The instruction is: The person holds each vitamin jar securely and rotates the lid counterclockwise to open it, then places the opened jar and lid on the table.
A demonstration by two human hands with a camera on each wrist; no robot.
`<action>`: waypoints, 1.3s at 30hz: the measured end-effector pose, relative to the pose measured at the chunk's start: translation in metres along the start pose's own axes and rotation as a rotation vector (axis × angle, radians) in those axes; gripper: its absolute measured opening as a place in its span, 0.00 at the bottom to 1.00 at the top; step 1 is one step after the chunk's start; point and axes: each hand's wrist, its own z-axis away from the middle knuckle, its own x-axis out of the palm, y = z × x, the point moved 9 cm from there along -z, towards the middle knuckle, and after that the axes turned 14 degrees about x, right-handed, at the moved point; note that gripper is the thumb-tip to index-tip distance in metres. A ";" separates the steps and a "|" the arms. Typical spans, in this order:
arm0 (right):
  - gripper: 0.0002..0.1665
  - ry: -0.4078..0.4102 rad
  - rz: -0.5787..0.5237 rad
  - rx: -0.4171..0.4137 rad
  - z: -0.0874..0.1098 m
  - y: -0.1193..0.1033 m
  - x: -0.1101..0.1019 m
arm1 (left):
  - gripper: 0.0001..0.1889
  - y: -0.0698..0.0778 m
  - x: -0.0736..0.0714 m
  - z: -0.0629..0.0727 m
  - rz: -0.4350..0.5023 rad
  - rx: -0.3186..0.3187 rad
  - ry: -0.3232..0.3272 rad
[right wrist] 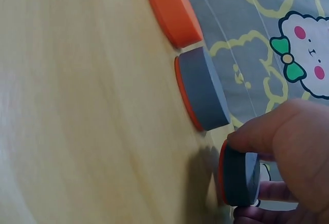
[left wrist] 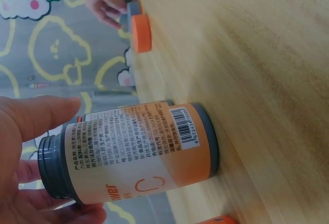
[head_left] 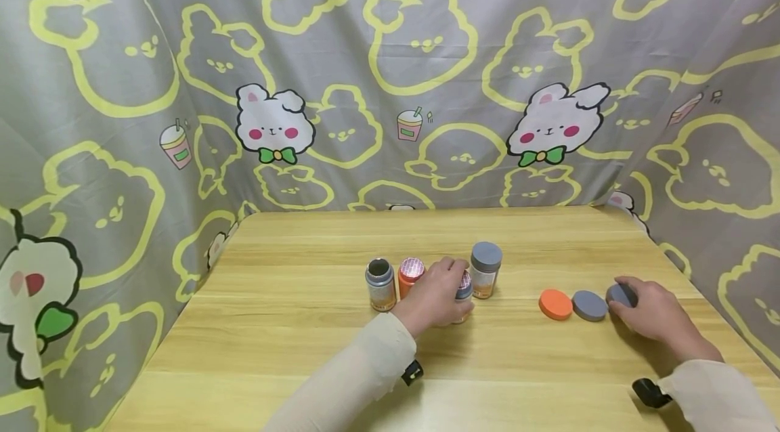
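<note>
In the head view my left hand (head_left: 431,293) holds a grey-orange supplement bottle (left wrist: 149,154), lidless and standing on the table, by its upper part. Its screw neck shows between thumb and fingers in the left wrist view; a patterned seal covers its mouth. My right hand (head_left: 655,313) pinches a grey bottle lid (right wrist: 239,175) by its rim, low at the right end of a row. Beside it lie a second grey lid (head_left: 590,305) and an orange lid (head_left: 555,304).
Left of my left hand stand a lidless grey bottle (head_left: 382,288) with a dark open mouth and an orange bottle (head_left: 411,269) with a patterned seal. A capped grey bottle (head_left: 486,266) stands behind right. A patterned curtain (head_left: 341,66) surrounds the wooden table (head_left: 256,351).
</note>
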 end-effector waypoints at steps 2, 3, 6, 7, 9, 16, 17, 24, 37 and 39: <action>0.34 -0.005 0.006 -0.003 0.000 0.000 0.001 | 0.35 0.000 0.000 0.000 -0.009 0.007 0.000; 0.34 -0.006 0.008 -0.005 0.000 0.001 0.001 | 0.35 0.000 0.000 0.000 -0.014 0.011 0.000; 0.33 -0.003 0.003 -0.015 0.001 0.000 0.001 | 0.35 0.001 0.000 0.000 -0.030 0.020 0.003; 0.33 -0.004 0.000 -0.016 0.001 -0.001 0.002 | 0.35 0.001 0.000 0.000 -0.032 0.021 0.005; 0.33 -0.002 -0.004 -0.020 0.002 -0.002 0.002 | 0.34 0.001 -0.001 0.000 -0.035 0.024 0.007; 0.35 0.010 -0.008 -0.038 0.002 -0.006 0.004 | 0.35 0.002 0.000 0.000 -0.037 0.019 0.001; 0.36 0.012 -0.008 -0.040 0.002 -0.006 0.004 | 0.35 0.001 0.000 0.000 -0.034 0.018 0.000; 0.37 0.023 -0.005 -0.048 0.004 -0.006 0.005 | 0.34 0.002 -0.001 0.000 -0.056 0.024 0.002; 0.37 -0.020 -0.025 -0.040 0.004 -0.005 0.004 | 0.32 0.001 0.001 -0.001 -0.065 0.012 -0.007; 0.36 -0.025 -0.033 -0.028 0.005 -0.006 0.002 | 0.32 0.000 0.001 -0.001 -0.062 0.012 -0.005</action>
